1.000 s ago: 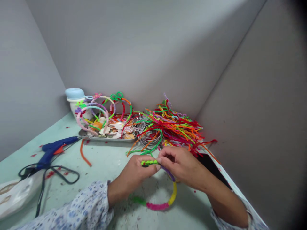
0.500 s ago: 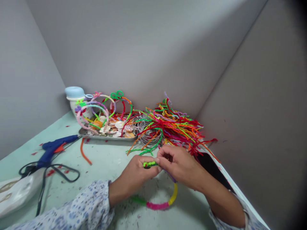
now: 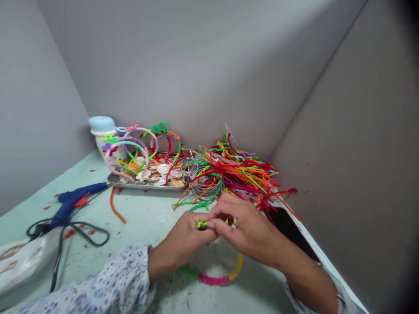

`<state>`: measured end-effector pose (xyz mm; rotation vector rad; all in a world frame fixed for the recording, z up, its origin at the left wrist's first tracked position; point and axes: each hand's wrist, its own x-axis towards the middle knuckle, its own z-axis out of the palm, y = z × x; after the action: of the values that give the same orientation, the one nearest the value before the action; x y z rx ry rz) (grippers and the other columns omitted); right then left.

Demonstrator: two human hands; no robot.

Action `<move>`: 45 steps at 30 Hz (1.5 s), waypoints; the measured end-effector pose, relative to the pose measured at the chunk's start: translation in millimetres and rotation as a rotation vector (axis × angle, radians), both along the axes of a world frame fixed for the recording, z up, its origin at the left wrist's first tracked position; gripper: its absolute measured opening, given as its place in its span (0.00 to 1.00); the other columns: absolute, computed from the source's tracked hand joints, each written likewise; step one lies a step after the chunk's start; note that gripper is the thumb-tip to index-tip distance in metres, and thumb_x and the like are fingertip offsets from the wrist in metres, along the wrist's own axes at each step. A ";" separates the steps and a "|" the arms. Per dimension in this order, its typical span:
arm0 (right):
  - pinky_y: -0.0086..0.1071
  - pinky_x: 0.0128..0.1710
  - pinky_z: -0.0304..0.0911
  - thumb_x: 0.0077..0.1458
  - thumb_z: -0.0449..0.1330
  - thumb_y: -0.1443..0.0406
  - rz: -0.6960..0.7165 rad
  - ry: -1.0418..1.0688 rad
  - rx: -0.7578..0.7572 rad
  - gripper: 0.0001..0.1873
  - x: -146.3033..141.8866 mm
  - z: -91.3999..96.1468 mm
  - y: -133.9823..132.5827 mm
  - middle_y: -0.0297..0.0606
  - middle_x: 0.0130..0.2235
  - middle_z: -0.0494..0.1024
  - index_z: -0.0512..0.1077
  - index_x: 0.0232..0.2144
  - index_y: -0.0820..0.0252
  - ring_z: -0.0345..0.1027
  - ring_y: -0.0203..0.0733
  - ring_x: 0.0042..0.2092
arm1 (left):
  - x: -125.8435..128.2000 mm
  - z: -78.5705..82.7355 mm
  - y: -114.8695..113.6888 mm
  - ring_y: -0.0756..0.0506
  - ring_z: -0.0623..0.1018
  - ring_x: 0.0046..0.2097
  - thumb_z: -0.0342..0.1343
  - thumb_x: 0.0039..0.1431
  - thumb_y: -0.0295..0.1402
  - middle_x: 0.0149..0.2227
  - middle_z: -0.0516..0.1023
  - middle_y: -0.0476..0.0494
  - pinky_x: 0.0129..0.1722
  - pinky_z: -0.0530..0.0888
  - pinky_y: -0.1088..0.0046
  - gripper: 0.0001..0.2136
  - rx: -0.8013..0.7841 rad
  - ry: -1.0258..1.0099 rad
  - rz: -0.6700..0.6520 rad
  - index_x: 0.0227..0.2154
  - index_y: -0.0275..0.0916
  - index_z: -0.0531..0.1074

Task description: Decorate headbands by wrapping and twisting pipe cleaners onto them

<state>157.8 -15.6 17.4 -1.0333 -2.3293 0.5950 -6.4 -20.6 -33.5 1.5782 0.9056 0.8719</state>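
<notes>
Here, in the head view, the left hand (image 3: 185, 235) and the right hand (image 3: 252, 237) meet over the near part of the pale green table (image 3: 147, 220). The left grip is clenched, thumb against forefinger, on a bright green pipe-cleaner piece (image 3: 202, 225) with a speck of red; the right grip pinches at this piece's right end, fingertips touching the left hand. Just below both hands hangs or lies a fuzzy hoop (image 3: 214, 280), its visible arc running green, pink and yellow; the hands hide its upper part, and whether it touches the table I cannot tell.

Beyond the hands, a heap of pipe cleaners (image 3: 244, 174), mostly red, orange and green, spreads against the grey partition (image 3: 196, 78). Thin metal rings (image 3: 201, 189) lie at its left edge, beside a metal tray (image 3: 150, 189) full of seashells (image 3: 160, 174). Several wrapped headbands (image 3: 170, 150) stand upright in or behind the tray, near a white container with a light blue lid (image 3: 102, 124).

On the left, a blue glue gun (image 3: 68, 203) points towards the tray, its dark cord (image 3: 98, 242) looping near a white bag (image 3: 32, 257). A loose orange pipe cleaner (image 3: 115, 207) lies between gun and hands. Partly behind the right forearm rests a flat black object (image 3: 291, 229).
</notes>
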 end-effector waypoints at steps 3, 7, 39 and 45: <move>0.28 0.32 0.55 0.55 0.58 0.71 -0.014 -0.004 0.033 0.05 -2.7 -5.4 0.4 0.34 0.31 0.70 0.72 0.28 0.60 0.63 0.36 0.33 | 1.3 1.0 -1.8 0.52 0.57 0.25 0.50 0.52 0.30 0.19 0.58 0.54 0.25 0.55 0.77 0.11 -0.016 0.013 0.008 0.16 0.37 0.61; 0.29 0.31 0.55 0.54 0.56 0.72 -0.066 -0.035 0.033 0.06 -6.8 -9.2 1.6 0.34 0.31 0.70 0.70 0.27 0.60 0.63 0.36 0.33 | 1.9 2.5 -2.9 0.52 0.58 0.24 0.50 0.51 0.30 0.19 0.60 0.54 0.25 0.56 0.77 0.09 -0.048 0.028 0.009 0.17 0.36 0.66; 0.26 0.24 0.59 0.51 0.62 0.58 -0.257 0.671 -0.682 0.16 -2.6 -60.0 29.2 0.30 0.24 0.71 0.72 0.39 0.63 0.65 0.33 0.24 | -12.1 -10.2 20.7 0.53 0.64 0.24 0.61 0.50 0.36 0.24 0.68 0.52 0.24 0.61 0.77 0.12 -0.171 -0.198 0.178 0.35 0.33 0.74; 0.25 0.20 0.57 0.51 0.63 0.57 -0.352 0.833 -0.624 0.16 -3.5 -72.1 29.3 0.31 0.25 0.71 0.72 0.37 0.63 0.64 0.33 0.25 | -14.3 -22.3 24.9 0.51 0.71 0.27 0.62 0.50 0.38 0.29 0.75 0.48 0.30 0.66 0.76 0.14 -0.224 -0.380 0.353 0.37 0.35 0.73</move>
<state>154.3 13.7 -54.6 -1.1173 -1.2211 1.3382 -20.8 4.4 -55.7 1.0283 0.9779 1.2234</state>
